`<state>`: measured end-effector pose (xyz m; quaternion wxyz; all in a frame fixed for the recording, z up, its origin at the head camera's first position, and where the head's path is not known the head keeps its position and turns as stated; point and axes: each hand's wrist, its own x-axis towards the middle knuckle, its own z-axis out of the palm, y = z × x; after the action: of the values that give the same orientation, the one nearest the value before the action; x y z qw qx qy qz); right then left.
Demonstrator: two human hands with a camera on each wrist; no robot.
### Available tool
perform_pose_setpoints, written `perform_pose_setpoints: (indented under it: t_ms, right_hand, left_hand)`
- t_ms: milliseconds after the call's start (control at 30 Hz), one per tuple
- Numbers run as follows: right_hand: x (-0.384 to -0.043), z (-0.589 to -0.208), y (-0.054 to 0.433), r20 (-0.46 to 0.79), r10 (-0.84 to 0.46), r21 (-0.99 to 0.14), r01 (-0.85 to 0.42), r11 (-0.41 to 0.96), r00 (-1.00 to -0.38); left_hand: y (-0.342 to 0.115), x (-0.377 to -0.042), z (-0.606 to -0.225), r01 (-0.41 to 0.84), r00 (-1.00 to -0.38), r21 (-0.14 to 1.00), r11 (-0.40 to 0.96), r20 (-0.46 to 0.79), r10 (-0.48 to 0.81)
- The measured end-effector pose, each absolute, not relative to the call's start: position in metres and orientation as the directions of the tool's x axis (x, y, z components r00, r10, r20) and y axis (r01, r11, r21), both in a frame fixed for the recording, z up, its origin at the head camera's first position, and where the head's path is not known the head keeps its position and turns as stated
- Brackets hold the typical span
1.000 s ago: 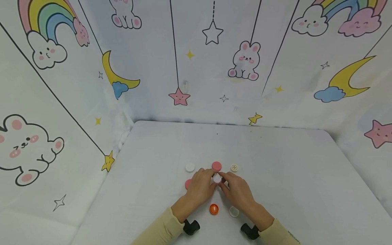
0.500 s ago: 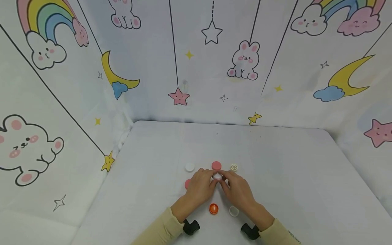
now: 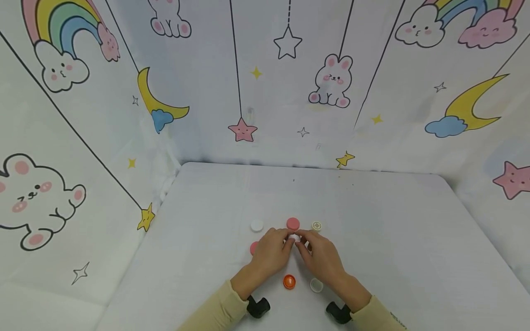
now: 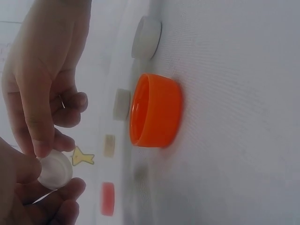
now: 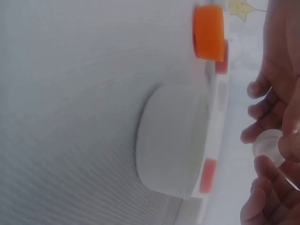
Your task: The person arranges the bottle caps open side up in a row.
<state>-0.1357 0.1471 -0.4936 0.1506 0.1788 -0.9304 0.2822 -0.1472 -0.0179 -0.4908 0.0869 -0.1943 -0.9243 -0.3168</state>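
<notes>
Both hands meet over the middle of the table, pinching a small white bottle cap point(image 3: 295, 237) between thumbs and fingers. My left hand point(image 3: 271, 252) holds its left side and my right hand point(image 3: 320, 256) its right. The left wrist view shows the round, translucent-looking cap point(image 4: 57, 171) raised above the tabletop, its open or recessed face partly visible. From the right wrist, fingertips hide part of the cap point(image 5: 267, 145). Just beyond the hands lies a red cap point(image 3: 292, 224). Nearer the body stand an orange cap point(image 3: 289, 282) and a whitish cap point(image 3: 316, 285), both opening upward.
Around the hands lie a white cap point(image 3: 256, 225), a beige patterned cap point(image 3: 316, 225) and another red cap point(image 3: 254, 248), partly behind the left hand. Black pieces point(image 3: 258, 307) sit by the wrists. A cartoon-printed cloth wall point(image 3: 281, 101) bounds the white table point(image 3: 393, 230).
The held white cap has tilted between the fingers; its round face showed a second ago, and now the thumbs cover more of it. Both hands stay in nearly the same place.
</notes>
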Motion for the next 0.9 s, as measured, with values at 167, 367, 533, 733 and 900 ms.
perform_pose_setpoints:
  t_ms: [167,367,533,733,900]
  right_hand:
    - [-0.1355,-0.4950,0.1484,0.418,-0.275,-0.478,-0.467,0.744,-0.866]
    - [-0.1357,-0.4946,0.1493,0.467,-0.312,-0.475,-0.532,0.700,-0.827]
    - [-0.1365,-0.4961,0.1506,0.493,-0.325,-0.474,-0.563,0.678,-0.807]
    - [-0.1369,-0.4976,0.1519,0.498,-0.336,-0.458,-0.571,0.681,-0.799]
    - [-0.1375,-0.5002,0.1533,0.500,-0.333,-0.451,-0.568,0.688,-0.800]
  left_hand:
    - [-0.0186,-0.1481,-0.4903,0.375,-0.927,0.590,0.715,0.241,0.287]
    - [-0.0201,-0.1492,-0.4912,0.343,-0.939,0.634,0.693,0.222,0.261]
    - [-0.0201,-0.1504,-0.4927,0.315,-0.949,0.667,0.675,0.210,0.236]
    - [-0.0194,-0.1493,-0.4940,0.295,-0.955,0.688,0.663,0.196,0.221]
    - [-0.0186,-0.1476,-0.4925,0.302,-0.953,0.703,0.644,0.194,0.234]
